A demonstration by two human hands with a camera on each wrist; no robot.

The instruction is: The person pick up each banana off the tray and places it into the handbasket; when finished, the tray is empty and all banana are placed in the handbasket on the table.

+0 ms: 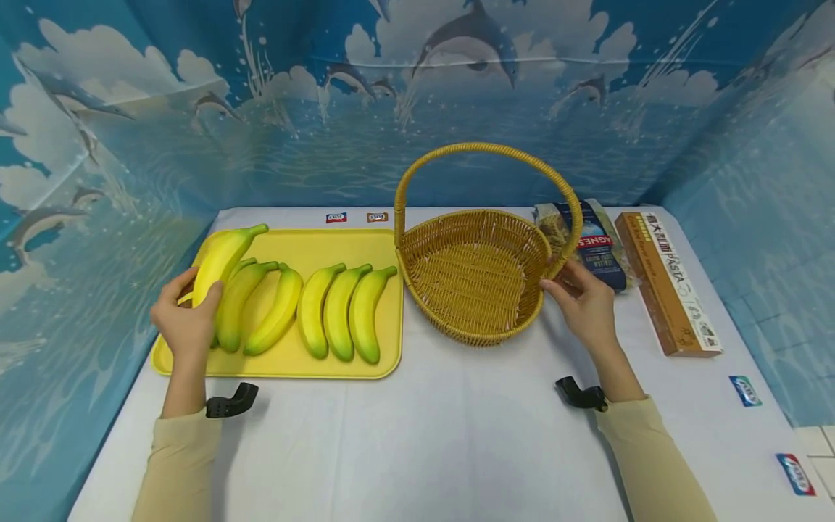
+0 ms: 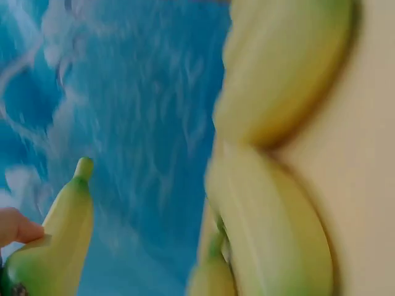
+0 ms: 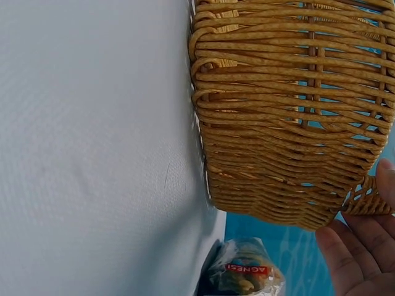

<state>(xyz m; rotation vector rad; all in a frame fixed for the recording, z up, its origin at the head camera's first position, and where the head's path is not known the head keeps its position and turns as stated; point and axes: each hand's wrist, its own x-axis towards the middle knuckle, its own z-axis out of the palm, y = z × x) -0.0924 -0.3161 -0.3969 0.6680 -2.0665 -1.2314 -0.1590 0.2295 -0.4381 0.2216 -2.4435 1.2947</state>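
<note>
Grips a brown woven basket point(image 3: 278, 135) with the right hand point(image 3: 363, 250) at the lower right. Shows the basket sideways and close, with blue backdrop point(image 3: 299, 246) through gaps in the weave, white desk point(image 3: 92, 142) along the left, and a red-labelled clear bag point(image 3: 245, 279) partly cut off at the bottom.

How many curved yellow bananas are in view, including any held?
7 visible: one curved yellow banana in the left hand; on the rectangular yellow tray, two beside that hand, one in the middle, three at right. More may be hidden.
</note>
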